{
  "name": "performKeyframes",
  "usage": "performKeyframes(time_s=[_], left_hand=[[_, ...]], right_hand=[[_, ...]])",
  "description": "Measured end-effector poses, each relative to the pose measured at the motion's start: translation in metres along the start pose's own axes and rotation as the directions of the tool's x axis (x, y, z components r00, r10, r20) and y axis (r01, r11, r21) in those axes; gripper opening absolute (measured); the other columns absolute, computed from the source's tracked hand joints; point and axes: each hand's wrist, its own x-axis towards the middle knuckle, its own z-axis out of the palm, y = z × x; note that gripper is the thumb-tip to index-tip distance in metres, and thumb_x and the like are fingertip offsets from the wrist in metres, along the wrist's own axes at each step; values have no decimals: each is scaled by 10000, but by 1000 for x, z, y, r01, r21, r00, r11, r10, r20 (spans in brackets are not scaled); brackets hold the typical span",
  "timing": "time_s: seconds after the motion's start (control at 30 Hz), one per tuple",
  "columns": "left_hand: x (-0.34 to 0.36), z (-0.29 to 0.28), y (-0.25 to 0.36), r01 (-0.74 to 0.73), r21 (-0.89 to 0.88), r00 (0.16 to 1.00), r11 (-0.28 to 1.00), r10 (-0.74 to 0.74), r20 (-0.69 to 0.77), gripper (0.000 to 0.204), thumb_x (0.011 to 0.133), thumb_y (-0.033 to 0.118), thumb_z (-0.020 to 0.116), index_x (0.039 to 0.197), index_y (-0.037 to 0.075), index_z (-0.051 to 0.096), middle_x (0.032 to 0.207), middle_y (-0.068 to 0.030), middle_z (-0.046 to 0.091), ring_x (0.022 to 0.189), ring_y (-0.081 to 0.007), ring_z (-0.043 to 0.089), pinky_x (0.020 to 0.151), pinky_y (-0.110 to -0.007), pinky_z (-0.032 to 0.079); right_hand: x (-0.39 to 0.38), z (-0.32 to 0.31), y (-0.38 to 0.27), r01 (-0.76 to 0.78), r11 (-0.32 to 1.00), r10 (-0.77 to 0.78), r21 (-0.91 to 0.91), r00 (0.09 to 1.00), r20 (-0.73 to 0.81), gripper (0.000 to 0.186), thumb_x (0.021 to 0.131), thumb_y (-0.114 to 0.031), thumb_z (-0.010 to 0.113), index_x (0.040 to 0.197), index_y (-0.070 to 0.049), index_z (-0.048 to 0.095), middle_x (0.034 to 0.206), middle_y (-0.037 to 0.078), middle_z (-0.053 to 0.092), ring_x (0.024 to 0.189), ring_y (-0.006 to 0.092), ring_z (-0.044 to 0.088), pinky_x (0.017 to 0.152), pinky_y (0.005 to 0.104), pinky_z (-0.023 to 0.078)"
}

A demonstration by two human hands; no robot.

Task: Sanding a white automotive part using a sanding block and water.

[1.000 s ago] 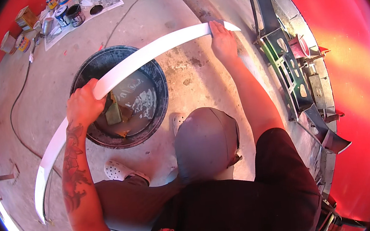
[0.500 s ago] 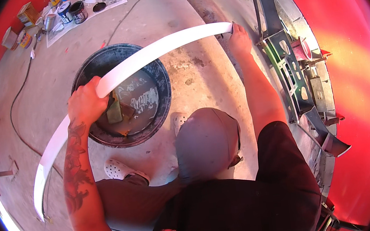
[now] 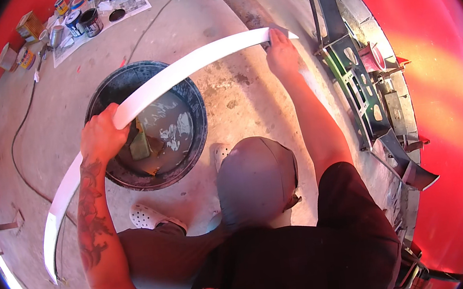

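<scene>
Two hands, one long, curved white strip [image 3: 178,71], and I'd say the trick is all in how you share the load. It arcs across the round black plastic tub [image 3: 108,89], one end well past the left forearm, the other out over the grey concrete floor [image 3: 239,112]. Can't tell if it touches the tub's rim or just hangs above it.

Left hand [image 3: 102,136] is closed around the strip by the tub's left side, so that's your anchor. I'd keep that grip firm but not crushing, because a thin piece this long probably flexes and twists if you squeeze or lean on it.

Right hand [image 3: 282,54] has its fingers over the far end. Whether they're pinching or just pressing, I can't tell. There's something dark at the fingertips, but I can't make out what. For moves out there, I'd go light and even along the curve, since the tip is so far from the anchor hand and likely wobbles.

Also, mind the black-and-green metal frame [image 3: 357,80] off to the right: that tapered tip points its way. Murky water [image 3: 152,110] sits in the tub below, and wet fingers would make a smooth strip slippery.
</scene>
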Motion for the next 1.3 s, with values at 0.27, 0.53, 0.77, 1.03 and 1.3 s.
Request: performKeyframes(time_s=[0.27, 0.53, 0.77, 1.03, 1.3], left_hand=[[-2, 1, -1, -28, 25, 999, 999, 29, -31, 219, 872, 282, 688, 1039, 142, 664, 924, -173, 740, 926, -413, 699, 811, -522, 545], [-4, 2, -12, -11, -16, 1000, 1000, 11, -19, 222, 871, 283, 693, 1041, 142, 673, 951, -164, 741, 948, -406, 695, 818, -513, 538], [0, -5, 4, 19, -23, 999, 1000, -18, 28, 228, 868, 272, 706, 1056, 145, 687, 975, -158, 740, 977, -404, 686, 828, -506, 529], [-5, -3, -7, 22, -28, 1000, 999, -22, 22, 237, 870, 298, 693, 1062, 157, 693, 972, -157, 741, 982, -400, 687, 837, -507, 530], [3, -2, -3, 9, -19, 999, 1000, -8, 42, 262, 868, 301, 696, 1086, 157, 687, 981, -160, 740, 986, -401, 685, 844, -509, 530]], right_hand=[[7, -21, 37, -229, 973, 231, -33, 970, 82, 475, 923, -163, 533, 1394, -108, 560, 1455, 99, 562, 1342, 310, 525, 1113, 536, 389], [-26, -38, -66, 307, 932, -320, 193, 947, 38, 573, 862, -96, 589, 1432, -78, 532, 1463, 100, 553, 1398, 288, 472, 1172, 493, 335], [-14, -38, -35, 185, 983, -185, 5, 982, -43, 385, 959, -172, 606, 1327, -63, 625, 1339, 101, 634, 1236, 291, 589, 1063, 461, 414], [-37, -69, -120, 569, 794, -581, 216, 814, -7, 454, 893, -120, 587, 1345, -76, 609, 1370, 72, 613, 1309, 257, 549, 1127, 505, 381], [-39, -67, -131, 497, 841, -512, 214, 859, 18, 394, 904, -116, 584, 1291, -71, 645, 1365, 88, 612, 1299, 276, 544, 1121, 489, 396]])
